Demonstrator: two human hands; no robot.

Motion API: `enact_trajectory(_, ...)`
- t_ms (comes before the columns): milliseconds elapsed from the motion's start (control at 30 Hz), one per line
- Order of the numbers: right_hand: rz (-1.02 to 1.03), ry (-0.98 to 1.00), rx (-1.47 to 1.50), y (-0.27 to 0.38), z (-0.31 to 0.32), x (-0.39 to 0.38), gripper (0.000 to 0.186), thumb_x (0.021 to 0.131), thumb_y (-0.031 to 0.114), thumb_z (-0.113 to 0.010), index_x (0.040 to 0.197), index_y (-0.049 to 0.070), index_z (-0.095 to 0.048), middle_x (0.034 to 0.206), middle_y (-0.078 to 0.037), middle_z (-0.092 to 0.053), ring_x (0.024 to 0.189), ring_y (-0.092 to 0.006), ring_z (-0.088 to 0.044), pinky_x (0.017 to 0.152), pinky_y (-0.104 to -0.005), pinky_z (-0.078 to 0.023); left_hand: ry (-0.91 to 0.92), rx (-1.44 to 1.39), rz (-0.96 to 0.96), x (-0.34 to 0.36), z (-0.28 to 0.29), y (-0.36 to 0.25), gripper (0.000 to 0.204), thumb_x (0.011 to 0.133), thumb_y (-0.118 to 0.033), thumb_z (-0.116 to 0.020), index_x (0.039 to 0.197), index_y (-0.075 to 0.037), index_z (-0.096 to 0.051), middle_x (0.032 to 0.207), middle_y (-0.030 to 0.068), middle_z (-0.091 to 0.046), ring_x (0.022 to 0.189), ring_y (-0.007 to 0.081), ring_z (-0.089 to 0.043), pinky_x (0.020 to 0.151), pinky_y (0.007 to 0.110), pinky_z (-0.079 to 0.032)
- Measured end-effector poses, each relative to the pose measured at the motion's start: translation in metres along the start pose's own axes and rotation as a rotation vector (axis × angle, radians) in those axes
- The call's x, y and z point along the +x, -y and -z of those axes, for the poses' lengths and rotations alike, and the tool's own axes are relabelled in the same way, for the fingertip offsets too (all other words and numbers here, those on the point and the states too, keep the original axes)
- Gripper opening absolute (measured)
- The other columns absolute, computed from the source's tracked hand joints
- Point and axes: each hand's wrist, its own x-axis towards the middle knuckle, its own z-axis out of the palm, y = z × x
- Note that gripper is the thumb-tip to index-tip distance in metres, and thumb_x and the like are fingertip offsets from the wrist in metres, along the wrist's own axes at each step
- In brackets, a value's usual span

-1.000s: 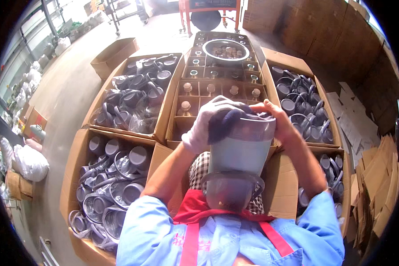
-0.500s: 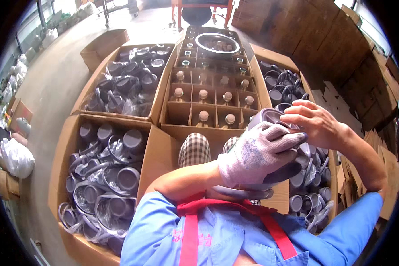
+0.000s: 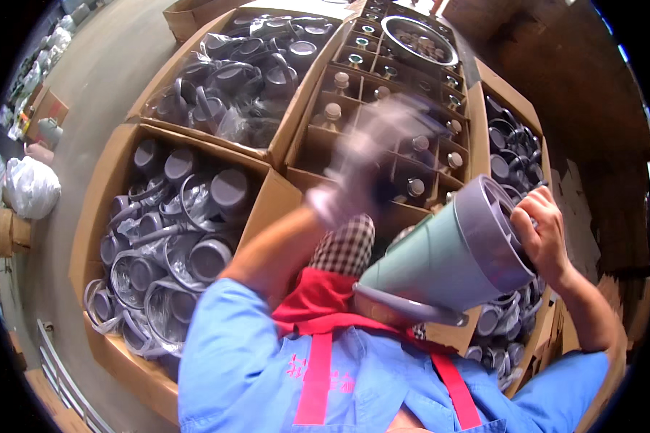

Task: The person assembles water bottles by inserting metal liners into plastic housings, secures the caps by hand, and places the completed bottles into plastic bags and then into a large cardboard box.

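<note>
My left hand (image 3: pixel 368 148), in a light glove, is motion-blurred above the cardboard box of bottles with dividers (image 3: pixel 296 162), apart from the vessel; its fingers are smeared. My bare right hand (image 3: pixel 538 224) grips the grey top of a large pale green cylindrical vessel (image 3: pixel 419 267). The vessel lies tilted over my lap, top toward the upper right, with a grey curved handle (image 3: pixel 412 307) at its lower end. Light-capped bottles (image 3: pixel 332 115) stand in the compartments below and beyond my left hand.
Open cartons of grey handled lids in plastic (image 3: pixel 180 231) flank me, with more (image 3: pixel 238 79) behind and right (image 3: pixel 505 144). A round steel-rimmed tray of small items (image 3: pixel 419 43) rests on the bottle box. White bags (image 3: pixel 32 187) line the floor at far left.
My left hand has let go of the vessel and swung forward over the bottles. The vessel now leans further right in my right hand. The view has turned, shifting the boxes.
</note>
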Motion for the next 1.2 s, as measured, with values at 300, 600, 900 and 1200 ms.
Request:
enact_trajectory(300, 0.065, -0.177, 0.460, -0.026, -0.041, 0.081, 0.053, 0.091, 0.046, -0.054, 0.111, -0.003, -0.053, 0.120, -0.018, -0.050, 0.116, -0.0263, -0.048, 0.100, -0.0383, -0.034, 0.702, 1.749, 0.846, -0.066, 0.301, 0.224, 0.056, 0.088, -0.021, -0.052, 0.140, -0.008, -0.036, 0.130, 0.0210, -0.053, 0.124, 0.0349, -0.048, 0.103, 0.043, -0.039)
enact_trajectory(600, 0.249, -0.173, 0.542, -0.067, -0.055, 0.164, 0.043, 0.097, 0.040, -0.041, 0.101, 0.002, -0.061, 0.111, -0.015, -0.060, 0.107, -0.0241, -0.057, 0.093, -0.0411, -0.045, 0.717, 1.261, 0.776, 0.082, 0.247, 0.195, 0.016, 0.082, -0.007, -0.056, 0.089, -0.001, -0.069, 0.082, 0.0163, -0.070, 0.076, 0.0257, -0.069, 0.070, 0.037, -0.052)
enact_trajectory(900, 0.266, 0.534, -0.222, -0.085, -0.153, 0.255, 0.041, 0.090, 0.037, -0.049, 0.105, 0.003, -0.064, 0.096, -0.017, -0.067, 0.101, -0.0292, -0.062, 0.087, -0.0439, -0.048, 0.804, 1.236, 0.103, 0.185, 0.068, 0.137, 0.016, 0.087, -0.014, -0.057, 0.088, -0.004, -0.068, 0.072, 0.0162, -0.064, 0.064, 0.0268, -0.063, 0.063, 0.038, -0.049)
enact_trajectory(1200, -0.130, 0.059, -0.135, -0.163, -0.155, 0.099, 0.059, 0.083, 0.035, -0.068, 0.128, 0.000, -0.051, 0.138, -0.023, -0.043, 0.118, -0.0341, -0.052, 0.099, -0.0411, -0.042, -0.041, -0.079, 0.597, 0.069, 0.051, 0.131, 0.015, 0.092, -0.012, -0.056, 0.099, -0.002, -0.064, 0.089, 0.0110, -0.066, 0.083, 0.0177, -0.063, 0.078, 0.031, -0.049)
